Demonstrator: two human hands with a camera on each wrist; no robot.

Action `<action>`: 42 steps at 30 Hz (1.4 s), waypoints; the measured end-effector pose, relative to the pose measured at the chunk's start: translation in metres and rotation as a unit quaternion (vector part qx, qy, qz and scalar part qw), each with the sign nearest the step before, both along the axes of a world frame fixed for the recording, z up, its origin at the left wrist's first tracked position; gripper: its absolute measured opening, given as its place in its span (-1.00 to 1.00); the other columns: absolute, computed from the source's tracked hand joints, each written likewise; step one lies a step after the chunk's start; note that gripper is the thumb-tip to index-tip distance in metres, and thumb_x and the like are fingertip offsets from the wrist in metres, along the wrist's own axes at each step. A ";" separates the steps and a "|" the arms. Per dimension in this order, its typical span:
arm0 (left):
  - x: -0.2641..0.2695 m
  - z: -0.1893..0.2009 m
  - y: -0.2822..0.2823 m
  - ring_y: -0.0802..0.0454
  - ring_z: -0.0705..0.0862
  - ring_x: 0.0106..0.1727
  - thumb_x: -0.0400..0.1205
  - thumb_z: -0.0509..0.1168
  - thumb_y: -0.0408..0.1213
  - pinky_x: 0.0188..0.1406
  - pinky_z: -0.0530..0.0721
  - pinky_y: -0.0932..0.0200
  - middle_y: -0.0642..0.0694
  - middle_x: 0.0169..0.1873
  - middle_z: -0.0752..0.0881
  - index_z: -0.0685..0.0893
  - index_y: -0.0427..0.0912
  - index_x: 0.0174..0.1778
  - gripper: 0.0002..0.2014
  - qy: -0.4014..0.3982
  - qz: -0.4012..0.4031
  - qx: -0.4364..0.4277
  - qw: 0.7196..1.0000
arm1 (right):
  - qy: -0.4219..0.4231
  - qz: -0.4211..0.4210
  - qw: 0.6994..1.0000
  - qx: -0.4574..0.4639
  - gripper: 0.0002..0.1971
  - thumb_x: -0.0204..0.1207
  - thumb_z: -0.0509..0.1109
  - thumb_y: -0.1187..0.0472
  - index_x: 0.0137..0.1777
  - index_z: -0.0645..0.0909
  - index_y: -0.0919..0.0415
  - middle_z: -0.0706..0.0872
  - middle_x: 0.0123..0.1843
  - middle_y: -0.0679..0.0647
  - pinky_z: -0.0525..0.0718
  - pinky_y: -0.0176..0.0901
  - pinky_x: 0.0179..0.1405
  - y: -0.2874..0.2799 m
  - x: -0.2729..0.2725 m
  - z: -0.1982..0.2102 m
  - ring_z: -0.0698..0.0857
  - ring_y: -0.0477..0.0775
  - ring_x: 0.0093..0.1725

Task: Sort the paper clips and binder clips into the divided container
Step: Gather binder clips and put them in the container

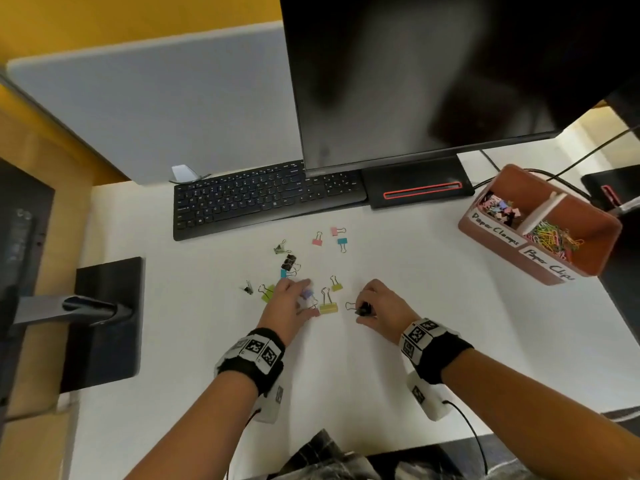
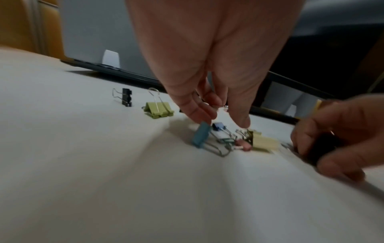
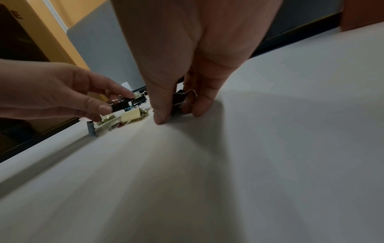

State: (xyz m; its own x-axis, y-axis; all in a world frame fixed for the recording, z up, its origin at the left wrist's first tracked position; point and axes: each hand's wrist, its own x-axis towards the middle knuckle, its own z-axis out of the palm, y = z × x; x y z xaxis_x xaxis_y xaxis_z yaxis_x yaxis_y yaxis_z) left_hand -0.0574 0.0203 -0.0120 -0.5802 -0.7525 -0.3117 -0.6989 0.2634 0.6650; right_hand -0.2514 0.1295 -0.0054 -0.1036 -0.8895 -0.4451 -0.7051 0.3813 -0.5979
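My right hand (image 1: pixel 363 308) (image 3: pixel 179 115) pinches a black binder clip (image 1: pixel 364 310) (image 3: pixel 178 100) between thumb and fingers, low against the white desk. My left hand (image 1: pixel 304 289) (image 2: pixel 222 123) reaches down with fairly straight fingers; one fingertip touches a blue binder clip (image 2: pixel 200 136) standing on edge, and the thumb hovers over a smaller blue clip (image 2: pixel 218 127). A pale yellow binder clip (image 1: pixel 328 308) (image 2: pixel 264 143) lies between the hands. The brown divided container (image 1: pixel 491 230) stands far right, with binder clips in its left compartment and coloured paper clips (image 1: pixel 554 237) in its right.
Several more binder clips are scattered beyond my hands: a green one (image 1: pixel 268 292), a small black one (image 1: pixel 247 289), a larger black one (image 1: pixel 289 261), two pink ones (image 1: pixel 317 241) and a teal one (image 1: pixel 342 241). A keyboard (image 1: pixel 263 199) and monitor (image 1: pixel 433 81) stand behind.
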 end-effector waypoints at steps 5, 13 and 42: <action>0.015 0.011 -0.018 0.18 0.54 -0.18 0.54 0.35 -0.44 -0.03 0.46 0.56 -0.08 -0.05 0.57 0.66 -0.17 0.22 -0.67 0.023 0.038 -0.046 0.998 | 0.000 -0.031 0.999 -0.005 -0.80 0.45 0.40 0.29 0.03 0.51 0.12 0.49 0.00 0.02 0.54 -0.21 -0.07 -0.002 -0.002 0.002 0.59 0.06 -0.15; 0.018 0.021 -0.032 0.04 0.58 -0.33 0.54 0.34 -0.40 -0.07 0.56 0.26 -0.04 0.03 0.48 0.65 -0.12 -0.02 -0.85 0.056 0.097 -0.064 0.992 | -0.005 0.010 1.000 -0.026 -0.42 0.49 0.39 0.33 0.50 0.35 0.04 0.34 0.12 0.02 0.49 -0.33 0.21 -0.034 0.000 0.009 0.54 0.02 0.01; -0.126 0.065 -0.036 0.26 0.48 -0.25 0.54 0.31 -0.32 -0.17 0.44 0.44 -0.02 -0.22 0.59 0.61 0.00 -0.24 -0.89 0.052 -0.133 -0.045 0.989 | 0.046 -0.090 0.988 -0.116 -0.88 0.43 0.43 0.25 -0.03 0.67 0.14 0.68 -0.09 0.11 0.63 -0.16 -0.04 -0.010 -0.114 0.063 0.67 0.08 -0.17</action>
